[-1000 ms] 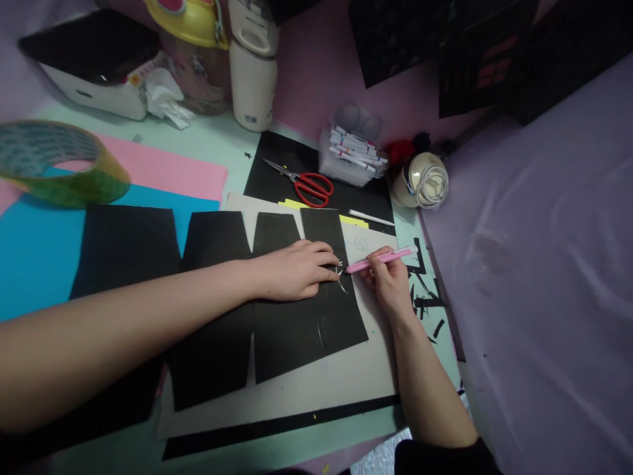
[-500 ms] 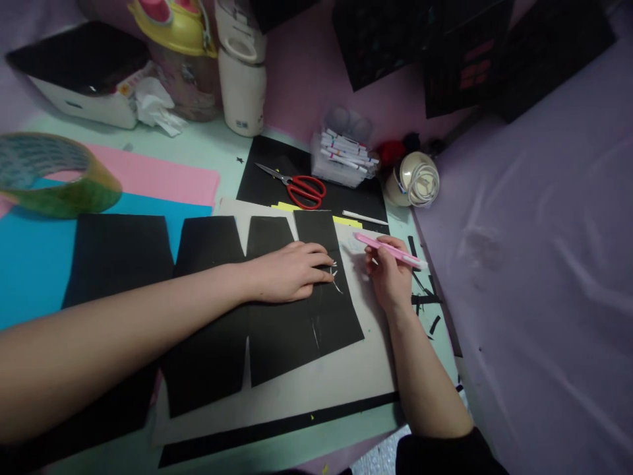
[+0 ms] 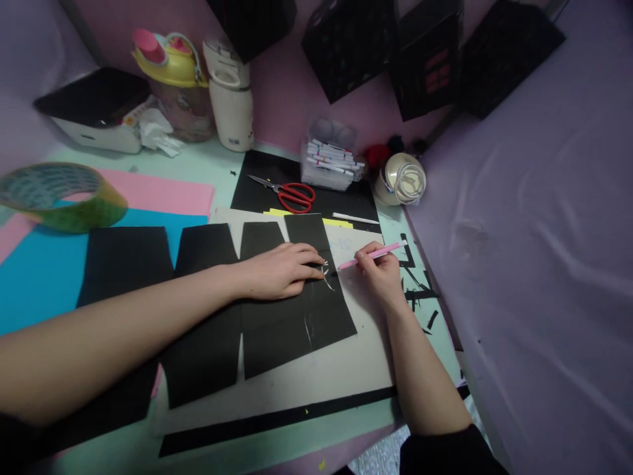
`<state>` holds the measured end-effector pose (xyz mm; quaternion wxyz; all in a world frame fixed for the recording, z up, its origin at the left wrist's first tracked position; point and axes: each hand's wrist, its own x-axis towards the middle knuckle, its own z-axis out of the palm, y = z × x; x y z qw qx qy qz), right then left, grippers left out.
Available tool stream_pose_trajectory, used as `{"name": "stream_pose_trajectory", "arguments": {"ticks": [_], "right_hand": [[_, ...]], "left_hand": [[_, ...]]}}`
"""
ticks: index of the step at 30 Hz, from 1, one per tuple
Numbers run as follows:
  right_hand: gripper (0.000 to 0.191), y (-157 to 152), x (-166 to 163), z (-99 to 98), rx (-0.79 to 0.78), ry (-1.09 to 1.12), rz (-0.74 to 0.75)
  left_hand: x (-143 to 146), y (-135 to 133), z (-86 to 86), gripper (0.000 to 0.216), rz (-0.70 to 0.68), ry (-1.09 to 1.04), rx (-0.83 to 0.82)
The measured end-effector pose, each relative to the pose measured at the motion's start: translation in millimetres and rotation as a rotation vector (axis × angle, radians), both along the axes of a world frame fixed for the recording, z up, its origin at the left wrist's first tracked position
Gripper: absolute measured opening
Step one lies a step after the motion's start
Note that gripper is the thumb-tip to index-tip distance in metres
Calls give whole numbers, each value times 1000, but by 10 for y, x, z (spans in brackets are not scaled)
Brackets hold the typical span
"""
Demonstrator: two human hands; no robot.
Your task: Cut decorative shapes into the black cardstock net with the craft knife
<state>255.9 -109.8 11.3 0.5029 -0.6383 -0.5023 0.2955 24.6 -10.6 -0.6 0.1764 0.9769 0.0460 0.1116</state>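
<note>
My left hand (image 3: 284,272) lies flat with its fingers stretched out, pressing on the black paper (image 3: 281,336). Its fingertips rest beside small curved slits near the paper's right edge, where the pale layer underneath shows through. The paper has V-shaped notches along its top and bottom. In my right hand (image 3: 382,272) is a slim pink craft knife (image 3: 372,255), gripped like a pen. Its tip points left, close to the right edge of the paper; whether it touches is too small to tell. Beneath the paper lies a pale grey board (image 3: 368,359).
Red-handled scissors (image 3: 295,196), a white pen (image 3: 355,218) and a box of markers (image 3: 329,165) sit behind the paper. Black offcuts (image 3: 420,293) are scattered at right. A tape roll (image 3: 106,204) and bottles (image 3: 231,109) stand left. Black paper boxes (image 3: 428,72) hang above.
The craft knife has turned in my right hand: its tip swung down and left toward the black paper. My left hand stays on the paper. The camera view has shifted slightly.
</note>
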Motion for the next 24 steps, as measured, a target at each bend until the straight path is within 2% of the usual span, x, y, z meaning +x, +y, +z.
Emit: {"name": "stream_pose_trajectory", "arguments": {"ticks": [7,15,24], "right_hand": [[20,80,3,-82,-33,188,31],[23,118,-75,-51,-110,107,68],[21,142,-77,-58,-118,63,92]], "left_hand": [[5,0,8,42,17,-57,-19],[21,-14,6,43,24,-39,29],[29,-6,-14,42,22,-55,37]]}}
